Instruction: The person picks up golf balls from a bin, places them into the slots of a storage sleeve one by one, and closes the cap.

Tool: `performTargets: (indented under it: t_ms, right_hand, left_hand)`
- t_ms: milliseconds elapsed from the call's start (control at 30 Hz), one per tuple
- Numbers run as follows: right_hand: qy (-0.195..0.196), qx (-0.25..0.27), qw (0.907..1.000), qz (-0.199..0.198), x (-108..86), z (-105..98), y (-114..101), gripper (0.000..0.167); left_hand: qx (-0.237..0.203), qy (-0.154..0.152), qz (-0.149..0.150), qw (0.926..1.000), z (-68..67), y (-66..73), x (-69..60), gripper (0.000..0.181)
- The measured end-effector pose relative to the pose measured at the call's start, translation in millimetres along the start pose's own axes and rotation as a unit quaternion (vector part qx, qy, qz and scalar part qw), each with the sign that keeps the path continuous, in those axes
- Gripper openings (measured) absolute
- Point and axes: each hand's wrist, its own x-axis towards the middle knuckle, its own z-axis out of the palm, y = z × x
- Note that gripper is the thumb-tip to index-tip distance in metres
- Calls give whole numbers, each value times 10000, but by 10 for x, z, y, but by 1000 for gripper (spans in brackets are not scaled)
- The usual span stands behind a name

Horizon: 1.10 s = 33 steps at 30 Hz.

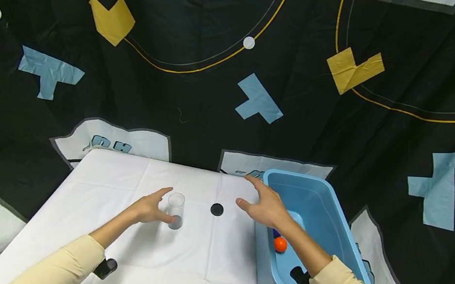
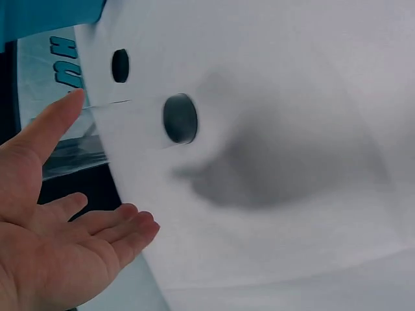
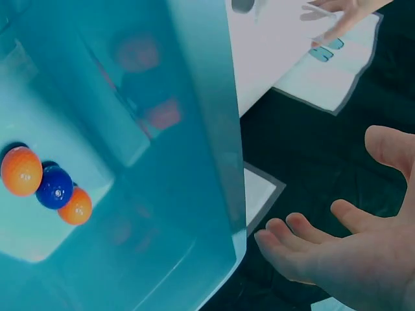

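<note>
A clear, empty-looking cylindrical cup (image 1: pixel 176 205) stands over a dark disc on the white table. My left hand (image 1: pixel 148 208) is just left of it, thumb and fingers spread apart; whether the thumb touches the cup cannot be told. In the left wrist view the left hand (image 2: pixel 78 227) has its palm turned up and its fingers extended. My right hand (image 1: pixel 266 206) hovers by the left rim of a blue bin (image 1: pixel 324 200), holding nothing. Inside the bin lie an orange ball (image 3: pixel 21 171), a blue ball (image 3: pixel 54 188) and a second orange ball (image 3: pixel 76 206).
A second black disc (image 1: pixel 217 209) lies on the white table (image 1: pixel 191 264) between the hands. Behind the table hangs a black cloth (image 1: pixel 196 117) with yellow and blue tape pieces. White printed sheets (image 1: pixel 122 138) edge the table.
</note>
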Motion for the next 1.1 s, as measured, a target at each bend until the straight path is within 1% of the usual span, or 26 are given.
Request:
performTargets:
  t_ms: [100, 200, 333, 500, 600, 800, 933, 1100]
  right_hand:
    - [21, 76, 10000, 27, 15, 34, -15, 66]
    - [-17, 121, 9999, 80, 22, 62, -21, 66]
    - [-115, 171, 9996, 174, 19, 90, -27, 65]
    - [-179, 207, 9994, 209, 22, 107, -23, 62]
    - [-189, 215, 9993, 230, 23, 106, -20, 61]
    - [-225, 225, 9991, 270, 16, 97, -21, 59]
    - [-217, 217, 9992, 238, 20, 80, -15, 59]
    - [-139, 153, 9997, 103, 32, 21, -4, 59]
  left_hand:
    - [-153, 127, -41, 9998, 65, -55, 33, 97]
    - [-323, 271, -62, 9991, 136, -76, 68, 92]
    - [-603, 462, -28, 9971, 222, -75, 108, 85]
    - [-753, 742, -40, 9944, 290, -72, 149, 75]
    - [-853, 851, -64, 9927, 302, -67, 166, 68]
    - [-983, 946, -54, 9906, 286, -49, 177, 57]
    - [-1022, 939, -67, 9903, 255, -37, 191, 52]
    - [-1005, 935, 34, 9905, 191, 13, 212, 49]
